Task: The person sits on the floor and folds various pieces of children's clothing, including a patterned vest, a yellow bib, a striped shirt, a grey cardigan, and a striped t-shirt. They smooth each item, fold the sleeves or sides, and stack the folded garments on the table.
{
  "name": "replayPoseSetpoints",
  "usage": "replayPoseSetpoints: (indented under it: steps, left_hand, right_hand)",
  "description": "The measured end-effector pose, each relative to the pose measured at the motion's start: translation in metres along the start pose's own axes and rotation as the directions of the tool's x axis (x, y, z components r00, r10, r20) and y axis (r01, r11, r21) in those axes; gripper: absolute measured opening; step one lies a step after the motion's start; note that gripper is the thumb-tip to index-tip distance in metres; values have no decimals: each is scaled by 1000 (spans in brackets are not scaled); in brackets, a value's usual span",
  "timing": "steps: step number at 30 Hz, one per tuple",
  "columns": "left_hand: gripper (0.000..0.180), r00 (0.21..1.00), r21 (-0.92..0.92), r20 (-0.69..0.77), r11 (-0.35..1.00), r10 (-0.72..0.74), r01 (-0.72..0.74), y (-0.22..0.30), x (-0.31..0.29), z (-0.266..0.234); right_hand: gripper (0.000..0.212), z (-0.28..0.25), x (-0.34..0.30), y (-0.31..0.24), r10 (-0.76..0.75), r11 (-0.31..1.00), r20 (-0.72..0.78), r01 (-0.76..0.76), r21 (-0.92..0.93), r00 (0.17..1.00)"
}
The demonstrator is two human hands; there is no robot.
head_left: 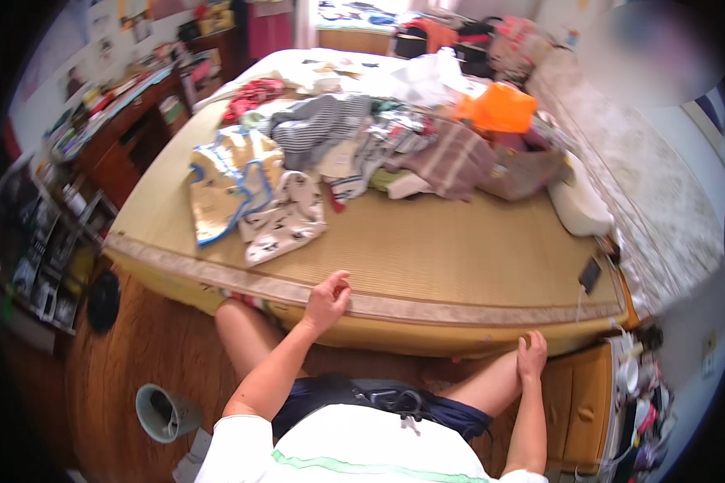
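Observation:
My left hand (328, 302) hovers at the front edge of the bed, its fingers loosely bent and apart, with nothing visible in them. My right hand (532, 355) rests on my right knee, fingers laid over it and holding nothing. Nearest my left hand on the mat lies a white cloth garment with dark prints (286, 221). Beside it is a yellow garment with blue trim (229, 181). Behind them a heap holds a grey striped garment (318, 125), a brown plaid cloth (455, 161) and an orange bag or cloth (499, 107).
The woven mat (427, 249) covers the bed. A dark phone (590, 275) with a cable lies at its right corner, near a white pillow (580, 201). On the wooden floor at left stand a bin (167, 413) and a cluttered shelf (52, 249). A wooden cabinet (580, 402) is at right.

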State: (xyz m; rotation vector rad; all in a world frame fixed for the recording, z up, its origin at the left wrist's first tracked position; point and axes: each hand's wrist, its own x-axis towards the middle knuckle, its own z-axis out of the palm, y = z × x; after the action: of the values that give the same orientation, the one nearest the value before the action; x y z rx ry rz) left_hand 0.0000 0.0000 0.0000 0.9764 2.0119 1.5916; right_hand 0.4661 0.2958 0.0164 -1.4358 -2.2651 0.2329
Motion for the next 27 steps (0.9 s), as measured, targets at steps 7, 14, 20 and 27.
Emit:
replayPoseSetpoints:
  steps: [7,14,20,27]
  left_hand:
    - [52,888,763,-263,645,376,-47,-14,-7,-131]
    - [32,960,661,-276,735,50,152,-25,55,-167]
    - [31,935,125,338,979,110,-160,13,17,-44]
    - [49,881,672,-39,665,472,-326,36,43,-115]
  right_hand:
    - [26,36,18,-166,-431,893,15,424,151,902]
    - [32,113,49,-346,-710,644,118,571,508,695]
    - [57,172,56,-441,-348,671,554,-212,710,756]
    - [26,132,70,-360,-309,554,586,-359,751,749]
